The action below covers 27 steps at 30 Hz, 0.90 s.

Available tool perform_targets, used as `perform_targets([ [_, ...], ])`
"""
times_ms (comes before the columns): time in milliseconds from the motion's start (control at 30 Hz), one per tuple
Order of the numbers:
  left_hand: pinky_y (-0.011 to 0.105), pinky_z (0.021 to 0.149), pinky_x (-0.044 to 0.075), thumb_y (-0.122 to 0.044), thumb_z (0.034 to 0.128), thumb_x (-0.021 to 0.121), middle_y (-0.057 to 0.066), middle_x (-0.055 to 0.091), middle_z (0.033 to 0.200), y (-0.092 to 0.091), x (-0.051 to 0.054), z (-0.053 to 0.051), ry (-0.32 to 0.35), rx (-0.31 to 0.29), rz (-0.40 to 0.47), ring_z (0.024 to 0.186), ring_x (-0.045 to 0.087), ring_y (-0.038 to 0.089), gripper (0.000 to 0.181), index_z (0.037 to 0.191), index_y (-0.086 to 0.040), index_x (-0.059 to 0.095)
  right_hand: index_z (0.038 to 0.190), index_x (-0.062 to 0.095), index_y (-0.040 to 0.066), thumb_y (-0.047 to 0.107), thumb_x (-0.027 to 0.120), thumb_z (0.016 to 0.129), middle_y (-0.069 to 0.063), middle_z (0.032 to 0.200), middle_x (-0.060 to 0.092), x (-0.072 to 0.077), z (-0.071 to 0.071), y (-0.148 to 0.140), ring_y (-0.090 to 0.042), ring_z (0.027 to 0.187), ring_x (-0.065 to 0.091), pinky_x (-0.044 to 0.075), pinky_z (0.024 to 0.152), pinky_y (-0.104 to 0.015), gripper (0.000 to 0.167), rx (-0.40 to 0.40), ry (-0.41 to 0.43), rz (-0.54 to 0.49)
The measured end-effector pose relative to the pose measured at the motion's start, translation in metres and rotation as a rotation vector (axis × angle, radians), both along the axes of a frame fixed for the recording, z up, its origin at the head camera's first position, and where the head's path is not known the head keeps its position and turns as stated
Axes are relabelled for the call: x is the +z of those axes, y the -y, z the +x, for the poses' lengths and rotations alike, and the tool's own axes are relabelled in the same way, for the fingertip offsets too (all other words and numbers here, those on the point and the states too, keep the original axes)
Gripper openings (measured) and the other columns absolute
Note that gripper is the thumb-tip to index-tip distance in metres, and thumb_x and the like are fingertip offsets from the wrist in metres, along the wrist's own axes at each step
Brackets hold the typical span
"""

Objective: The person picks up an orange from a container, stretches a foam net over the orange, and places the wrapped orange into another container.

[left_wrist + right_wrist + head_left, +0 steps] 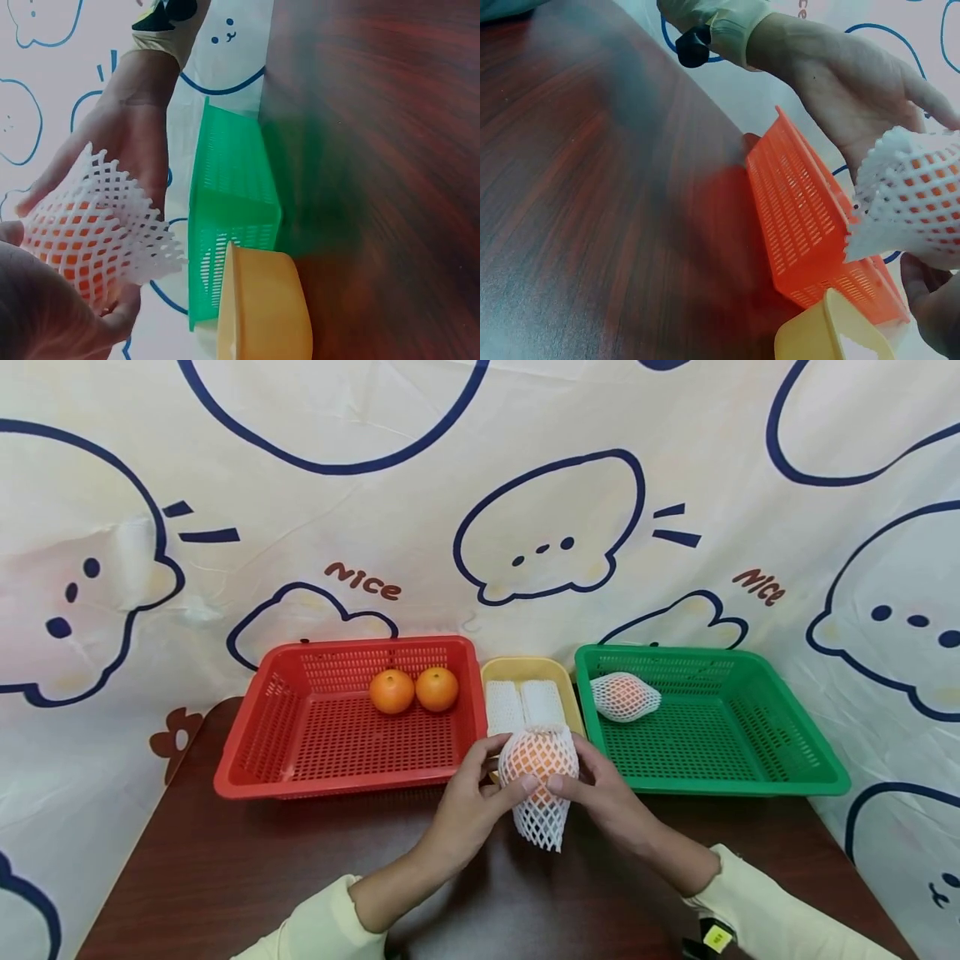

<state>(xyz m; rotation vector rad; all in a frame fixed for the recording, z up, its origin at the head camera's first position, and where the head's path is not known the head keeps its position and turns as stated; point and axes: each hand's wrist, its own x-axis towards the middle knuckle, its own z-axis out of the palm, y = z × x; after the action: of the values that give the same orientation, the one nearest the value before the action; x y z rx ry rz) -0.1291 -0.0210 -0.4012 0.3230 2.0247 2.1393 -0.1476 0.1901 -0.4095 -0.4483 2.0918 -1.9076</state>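
An orange in a white foam net sleeve [542, 767] is held up between both hands, above the table's near middle. My left hand [468, 802] grips its left side, thumb on the front. From the right, my right hand [611, 797] grips it the same way, the two thumbs close together. The sleeve's loose open end hangs below the fruit. In the left wrist view the orange [75, 251] shows through the mesh. Part of the fingers is hidden behind the fruit.
Two bare oranges [392, 692] sit in a red basket [348, 781] at left. A yellow bin [525, 667] behind the hands holds flat white foam sleeves [542, 702]. At right, a green basket [720, 785] contains one sleeved fruit [625, 697]. A printed cloth hangs behind the dark table [300, 852].
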Motion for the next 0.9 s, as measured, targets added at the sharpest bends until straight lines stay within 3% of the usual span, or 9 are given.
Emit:
perform_targets([
  [167,0.025,0.092,0.054,-0.026,0.0964,0.073,0.018,0.061,0.133,-0.001,0.001,0.000,0.003,0.011,-0.001,0.119,0.060,0.022,0.060,0.144,-0.007,0.043,0.153,0.041,0.010,0.025,0.063,0.101,-0.016,0.140,0.055,0.003,0.000,0.003,-0.027,0.119,0.057,0.053,0.098,-0.033,0.058,0.001,0.011,0.027],
  [367,0.023,0.090,0.054,-0.020,0.0966,0.072,0.020,0.059,0.132,-0.001,-0.002,-0.002,-0.023,0.020,0.064,0.117,0.061,0.021,0.051,0.136,-0.003,0.045,0.151,0.043,0.008,0.024,0.065,0.100,-0.018,0.138,0.057,0.005,0.001,0.004,-0.024,0.115,0.062,0.056,0.095,-0.031,0.058,-0.014,0.024,0.042],
  [567,0.022,0.091,0.055,-0.023,0.0945,0.076,0.020,0.060,0.132,0.000,-0.005,-0.003,-0.021,0.026,0.088,0.116,0.060,0.019,0.055,0.136,-0.001,0.047,0.150,0.046,0.008,0.028,0.070,0.097,-0.020,0.136,0.057,0.005,0.001,0.002,-0.025,0.112,0.061,0.057,0.092,-0.029,0.062,-0.035,0.032,0.095],
  [900,0.022,0.091,0.055,-0.025,0.0947,0.076,0.022,0.059,0.133,-0.001,-0.010,-0.003,-0.011,-0.026,0.080,0.115,0.060,0.018,0.061,0.141,0.000,0.045,0.151,0.045,0.005,0.029,0.074,0.094,-0.021,0.135,0.058,0.003,0.002,-0.006,-0.025,0.112,0.062,0.057,0.091,-0.029,0.068,-0.031,0.055,0.134],
])
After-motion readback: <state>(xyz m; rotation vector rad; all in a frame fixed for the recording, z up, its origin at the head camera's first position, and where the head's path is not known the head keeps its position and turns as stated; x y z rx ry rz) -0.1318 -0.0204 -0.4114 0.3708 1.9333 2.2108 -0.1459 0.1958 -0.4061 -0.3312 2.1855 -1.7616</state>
